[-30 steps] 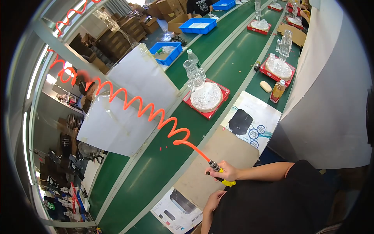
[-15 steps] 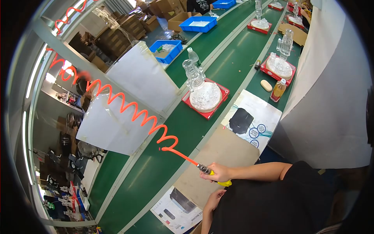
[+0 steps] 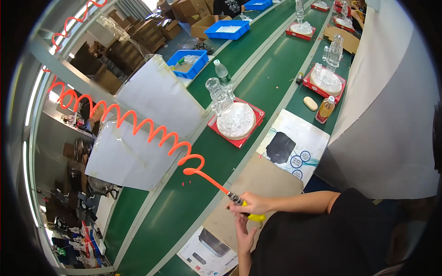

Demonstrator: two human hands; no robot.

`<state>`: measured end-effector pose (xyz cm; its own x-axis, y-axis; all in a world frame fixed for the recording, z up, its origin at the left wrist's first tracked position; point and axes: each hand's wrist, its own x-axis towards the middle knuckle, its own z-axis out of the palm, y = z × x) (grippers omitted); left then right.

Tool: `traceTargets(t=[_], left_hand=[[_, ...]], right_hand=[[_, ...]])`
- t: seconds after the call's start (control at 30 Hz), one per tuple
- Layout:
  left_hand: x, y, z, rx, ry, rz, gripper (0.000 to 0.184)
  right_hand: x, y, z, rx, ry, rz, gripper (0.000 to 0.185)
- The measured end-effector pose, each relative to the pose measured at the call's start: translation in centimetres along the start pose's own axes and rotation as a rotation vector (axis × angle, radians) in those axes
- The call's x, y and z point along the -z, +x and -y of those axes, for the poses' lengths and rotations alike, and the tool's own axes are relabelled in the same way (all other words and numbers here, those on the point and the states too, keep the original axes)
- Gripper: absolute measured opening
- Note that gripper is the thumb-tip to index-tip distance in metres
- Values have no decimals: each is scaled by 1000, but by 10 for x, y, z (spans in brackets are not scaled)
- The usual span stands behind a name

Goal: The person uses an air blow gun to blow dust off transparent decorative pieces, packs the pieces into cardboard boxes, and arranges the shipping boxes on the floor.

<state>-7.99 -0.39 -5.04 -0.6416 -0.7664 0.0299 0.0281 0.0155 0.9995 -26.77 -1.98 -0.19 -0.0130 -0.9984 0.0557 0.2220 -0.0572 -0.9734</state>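
My right hand (image 3: 254, 202) is wrapped round a yellow air blow gun (image 3: 256, 217) with a metal fitting. An orange coiled hose (image 3: 209, 178) runs from that fitting to the upper left. Just below the gun is my left hand (image 3: 245, 237), fingers stretched upward and thumb apart; whether its fingertips touch the gun I cannot tell. Under both hands lies a brown cardboard sheet (image 3: 264, 181). Farther up the green belt, a clear glass vessel (image 3: 221, 94) stands beside a white round turntable (image 3: 235, 122) bearing clear pieces, on a red tray (image 3: 239, 143).
White printed cardboard (image 3: 294, 126) adjoins the brown sheet. Beyond it are an amber bottle (image 3: 325, 110), a pale oval object (image 3: 310, 103) and another red tray (image 3: 338, 95) with glassware. White panels (image 3: 159, 89) stand along the belt's left. Blue bins (image 3: 189, 69) sit farther back.
My left hand has risen from near my body to just below the air gun, its fingers now stretched out. The right hand still grips the gun. The whole view has shifted slightly.
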Motion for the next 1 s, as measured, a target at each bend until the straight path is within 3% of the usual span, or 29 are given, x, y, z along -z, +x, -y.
traceTargets(t=[0.03, 0.1, 0.13, 0.17, 0.2, 0.27, 0.3, 0.33, 0.37, 0.4, 0.47, 0.57, 0.67, 0.8, 1.0], left_hand=[[-3, 8, -11, 18, -115, -9, 81], [-8, 19, -26, 149, -119, -206, 81], [-10, 23, -30, 213, -119, -307, 81], [-14, 25, -32, 35, -78, -390, 71], [-5, 20, -28, 104, -45, -412, 67], [18, 2, -16, 241, 16, -470, 58], [20, 0, -17, 232, 56, -536, 40], [24, -6, -15, 269, 82, -555, 37], [32, -17, -8, 309, 108, -572, 35], [40, -29, 2, 348, 134, -583, 33], [52, -53, 33, 406, 254, -604, 30], [57, -77, 60, 467, 318, -630, 33], [63, -88, 72, 424, 333, -624, 36], [61, -89, 64, 383, 353, -628, 38], [61, -83, 67, 470, 332, -563, 37]], right_hand=[[-4, 4, 2, -52, 10, 52, 43], [-11, 12, 6, -160, 32, 163, 44], [-7, 21, 11, -43, -255, 258, 42], [7, 34, 20, 82, -540, 350, 41], [22, 49, 30, 213, -823, 436, 40], [73, 82, 45, 569, -540, 70, 33], [100, 101, 69, 409, -427, -91, 30], [124, 114, 106, 319, -354, -280, 32], [156, 146, 110, 644, -527, -499, 33], [190, 176, 122, 771, -624, -597, 46], [227, 215, 138, 777, -1095, -862, 62], [282, 272, 77, 534, -891, -618, 76], [245, 251, 38, 417, -1080, -594, 78], [194, 213, 26, 528, -1091, -765, 78], [140, 126, 93, 667, -1031, -760, 68]])
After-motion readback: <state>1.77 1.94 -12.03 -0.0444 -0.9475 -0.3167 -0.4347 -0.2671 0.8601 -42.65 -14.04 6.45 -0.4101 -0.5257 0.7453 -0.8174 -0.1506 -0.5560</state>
